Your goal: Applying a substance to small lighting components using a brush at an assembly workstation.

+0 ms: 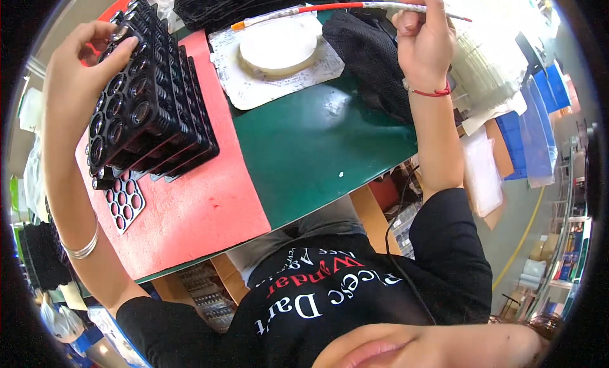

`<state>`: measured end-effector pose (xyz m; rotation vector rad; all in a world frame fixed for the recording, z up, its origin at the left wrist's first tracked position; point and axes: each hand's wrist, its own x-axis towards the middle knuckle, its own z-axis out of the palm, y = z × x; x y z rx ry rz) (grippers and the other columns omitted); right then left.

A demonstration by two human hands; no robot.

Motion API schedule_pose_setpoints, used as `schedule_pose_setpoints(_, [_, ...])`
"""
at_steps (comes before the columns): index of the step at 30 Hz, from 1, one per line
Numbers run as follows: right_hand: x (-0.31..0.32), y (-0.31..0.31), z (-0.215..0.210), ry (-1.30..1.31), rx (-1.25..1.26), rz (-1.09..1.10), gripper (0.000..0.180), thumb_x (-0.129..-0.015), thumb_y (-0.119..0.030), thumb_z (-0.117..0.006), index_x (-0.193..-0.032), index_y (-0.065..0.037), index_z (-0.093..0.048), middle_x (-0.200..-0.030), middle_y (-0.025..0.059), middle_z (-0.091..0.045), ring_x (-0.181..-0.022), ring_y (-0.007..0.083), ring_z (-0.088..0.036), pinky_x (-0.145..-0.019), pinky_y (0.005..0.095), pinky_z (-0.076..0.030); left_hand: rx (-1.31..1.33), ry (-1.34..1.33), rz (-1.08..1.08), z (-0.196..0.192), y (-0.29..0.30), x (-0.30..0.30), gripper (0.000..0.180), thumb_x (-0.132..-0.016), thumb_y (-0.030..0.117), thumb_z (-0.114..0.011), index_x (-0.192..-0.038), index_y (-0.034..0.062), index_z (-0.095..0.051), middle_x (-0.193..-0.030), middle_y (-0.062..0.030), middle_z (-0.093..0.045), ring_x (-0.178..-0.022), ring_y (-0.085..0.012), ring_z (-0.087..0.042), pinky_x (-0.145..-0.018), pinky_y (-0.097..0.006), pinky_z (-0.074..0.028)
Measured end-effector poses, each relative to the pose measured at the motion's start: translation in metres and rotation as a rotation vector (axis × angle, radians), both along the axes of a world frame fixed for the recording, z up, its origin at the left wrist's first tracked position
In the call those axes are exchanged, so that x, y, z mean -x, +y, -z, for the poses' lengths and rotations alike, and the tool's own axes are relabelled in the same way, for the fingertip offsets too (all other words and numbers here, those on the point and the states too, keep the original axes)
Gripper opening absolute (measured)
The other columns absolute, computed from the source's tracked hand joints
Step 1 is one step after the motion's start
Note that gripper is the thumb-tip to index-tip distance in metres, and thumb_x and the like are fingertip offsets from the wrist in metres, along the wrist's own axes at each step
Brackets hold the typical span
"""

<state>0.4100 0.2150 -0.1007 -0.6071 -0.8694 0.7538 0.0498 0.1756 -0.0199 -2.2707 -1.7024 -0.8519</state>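
Observation:
At the left, my left hand (76,73) reaches over a stack of black plastic trays (168,117). Its thumb and fingers close around a small round metal-rimmed part (122,33) at the top of the stack. More round parts with shiny rims sit in the tray's round pockets. My right hand (430,47), raised at the far right of the table, grips a thin paintbrush (342,6) with a red and white handle. The brush lies nearly level, its orange-tipped end pointing left above a round white pad (279,46).
Under the pad is a printed white sheet (241,92). A pink foam mat (209,209) covers the left of the green table (317,152). A flat plate with round holes (125,203) lies beside the stack. Black mesh cloth (365,54) bunches near my right wrist.

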Motion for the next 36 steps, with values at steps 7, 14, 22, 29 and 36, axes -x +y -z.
schedule_pose_setpoints(7, [-0.003,0.004,0.004,0.019,-0.012,-0.065,0.033,-0.088,-0.027,-0.056,-0.063,-0.005,-0.056,-0.045,0.0,-0.044,-0.038,0.0083,-0.042,-0.038,0.0207,-0.032,-0.074,-0.304,0.778,0.011,-0.079,-0.034,0.044,-0.057,-0.005,-0.07,-0.098,-0.0031,-0.054,-0.103,-0.0198,-0.058,-0.09,-0.0228,-0.06,-0.08,-0.031,-0.047])
schedule_pose_setpoints(14, [-0.004,0.004,0.004,0.111,-0.124,-0.383,0.031,-0.089,-0.026,-0.053,-0.066,-0.005,-0.057,-0.047,-0.0013,-0.044,-0.041,0.0072,-0.039,-0.043,0.0213,-0.03,0.714,-0.834,0.607,0.099,-0.107,-0.054,0.033,-0.064,-0.002,-0.065,-0.096,0.0002,-0.056,-0.092,-0.0093,-0.061,-0.087,-0.0153,-0.061,-0.075,-0.027,-0.051])
schedule_pose_setpoints(22, [-0.001,-0.009,0.001,-0.222,-0.236,-0.88,0.043,-0.096,-0.037,-0.035,-0.077,-0.006,-0.058,-0.049,0.0007,-0.04,-0.046,0.0105,-0.033,-0.049,0.0256,-0.025,0.928,-1.477,0.446,0.129,-0.105,-0.043,0.033,-0.076,0.004,-0.066,-0.105,-0.0034,-0.053,-0.096,-0.0059,-0.061,-0.088,-0.0109,-0.057,-0.082,-0.023,-0.044])
schedule_pose_setpoints(29, [0.004,-0.011,0.009,-0.402,-0.299,-0.875,0.041,-0.095,-0.038,-0.035,-0.081,-0.007,-0.057,-0.052,0.0019,-0.043,-0.047,0.012,-0.037,-0.05,0.0261,-0.028,0.962,-1.541,0.421,0.128,-0.105,-0.041,0.033,-0.075,0.004,-0.069,-0.104,-0.0036,-0.054,-0.092,-0.006,-0.061,-0.084,-0.0105,-0.058,-0.079,-0.023,-0.045])
schedule_pose_setpoints(36, [0.005,-0.011,0.011,-0.461,-0.311,-0.855,0.039,-0.095,-0.037,-0.036,-0.082,-0.006,-0.056,-0.055,0.0032,-0.046,-0.048,0.0128,-0.041,-0.049,0.0267,-0.03,0.968,-1.559,0.388,0.128,-0.105,-0.042,0.032,-0.074,0.005,-0.069,-0.102,-0.0028,-0.054,-0.088,-0.0054,-0.062,-0.081,-0.0095,-0.058,-0.078,-0.022,-0.046])
